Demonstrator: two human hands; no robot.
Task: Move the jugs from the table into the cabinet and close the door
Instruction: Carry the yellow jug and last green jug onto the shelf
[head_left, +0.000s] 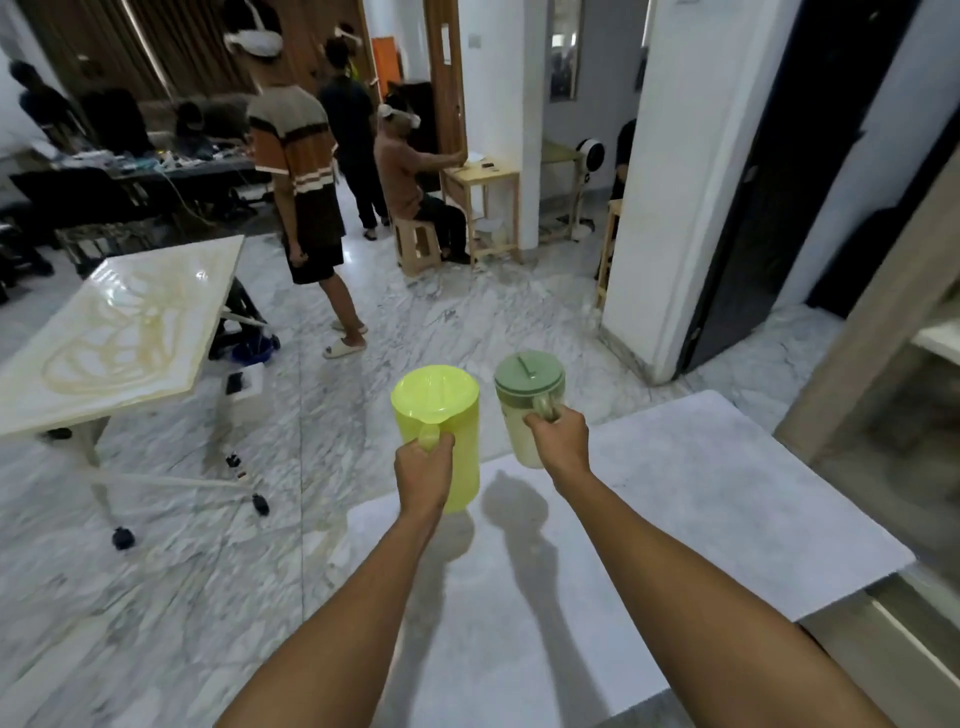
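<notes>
My left hand (423, 467) grips the handle of a yellow-green jug (441, 415) with a matching lid. My right hand (558, 441) grips the handle of a pale translucent jug with a sage-green lid (529, 382). Both jugs are upright and held above the far edge of a white table (675, 519), their shadows falling on its top. At the right edge stands a beige cabinet frame (852, 384) with a shelf showing inside; its door is hard to make out.
A marble-topped table on wheels (119, 332) stands at left. Several people stand or sit ahead on the marble floor. A white pillar (691, 182) and a dark doorway rise at right.
</notes>
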